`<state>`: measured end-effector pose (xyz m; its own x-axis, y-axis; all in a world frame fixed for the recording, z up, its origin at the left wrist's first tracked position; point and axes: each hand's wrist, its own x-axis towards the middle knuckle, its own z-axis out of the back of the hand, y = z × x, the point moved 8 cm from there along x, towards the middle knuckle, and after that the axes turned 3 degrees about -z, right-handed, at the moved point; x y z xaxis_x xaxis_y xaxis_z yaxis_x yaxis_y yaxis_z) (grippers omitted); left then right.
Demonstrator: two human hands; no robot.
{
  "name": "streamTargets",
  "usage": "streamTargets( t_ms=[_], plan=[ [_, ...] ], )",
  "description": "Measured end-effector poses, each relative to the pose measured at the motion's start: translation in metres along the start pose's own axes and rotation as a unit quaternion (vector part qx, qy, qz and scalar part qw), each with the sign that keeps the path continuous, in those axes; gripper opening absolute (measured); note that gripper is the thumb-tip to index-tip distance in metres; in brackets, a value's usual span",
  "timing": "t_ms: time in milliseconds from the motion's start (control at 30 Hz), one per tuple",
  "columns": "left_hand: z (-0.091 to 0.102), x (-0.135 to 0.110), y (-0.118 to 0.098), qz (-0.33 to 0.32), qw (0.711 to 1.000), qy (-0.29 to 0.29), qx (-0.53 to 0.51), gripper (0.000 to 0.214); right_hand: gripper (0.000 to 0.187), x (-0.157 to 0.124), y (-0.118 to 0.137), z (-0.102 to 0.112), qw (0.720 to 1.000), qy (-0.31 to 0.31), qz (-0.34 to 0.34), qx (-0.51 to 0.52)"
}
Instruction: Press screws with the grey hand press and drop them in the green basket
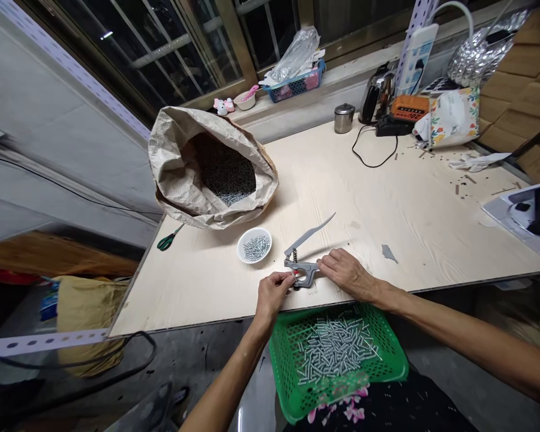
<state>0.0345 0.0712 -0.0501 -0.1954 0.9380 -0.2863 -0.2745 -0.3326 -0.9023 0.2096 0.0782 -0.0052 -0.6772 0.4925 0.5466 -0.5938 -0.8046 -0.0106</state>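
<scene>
A grey pair of hand-press pliers (306,273) rests near the table's front edge. Its long lever is raised, with a coil spring below and a small red part in the jaw. My right hand (344,273) is closed round the handle end at the right. Pinched at the jaw's left side are the fingers of my left hand (273,291); whatever they hold is too small and hidden to name. A white bowl (254,261) of small shiny metal pieces stands just beyond my left hand. Below the edge, a green basket (282,393) holds many thin metal pieces, like screws or pins.
A large open sack (171,141) of dark metal pieces stands at the back left, with green-handled scissors (166,241) beside it. Farther back are a metal canister (344,120), a kettle (378,96) and a cable. A grey scrap (389,253) lies right of my right hand.
</scene>
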Motion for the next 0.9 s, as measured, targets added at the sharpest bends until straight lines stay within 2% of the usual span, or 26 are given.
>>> streamTargets(
  t_ms=[133,267,500,633,767,900],
  plan=[
    [-0.004,0.008,0.004,0.022,0.999,0.024,0.002,0.038,0.026,0.003,-0.003,-0.003,1.000,0.028,-0.009,0.003],
    [-0.011,0.016,0.005,0.025,0.995,0.091,0.035,0.034,0.031,0.004,-0.008,-0.008,0.997,0.070,-0.031,0.018],
    [-0.014,0.020,0.002,0.026,0.981,0.149,0.119,0.035,0.030,0.002,-0.011,-0.014,0.996,0.078,-0.038,0.036],
    [-0.017,0.018,0.003,0.055,0.969,0.190,0.150,0.033,0.029,0.000,-0.010,-0.019,0.995,0.094,-0.030,0.031],
    [-0.018,0.010,0.008,0.105,0.963,0.202,0.147,0.031,0.027,-0.002,-0.008,-0.024,0.991,0.122,-0.027,0.036],
    [-0.017,0.000,0.014,0.167,0.961,0.181,0.129,0.028,0.017,-0.002,-0.016,-0.022,0.981,0.161,-0.058,0.094]
  ],
)
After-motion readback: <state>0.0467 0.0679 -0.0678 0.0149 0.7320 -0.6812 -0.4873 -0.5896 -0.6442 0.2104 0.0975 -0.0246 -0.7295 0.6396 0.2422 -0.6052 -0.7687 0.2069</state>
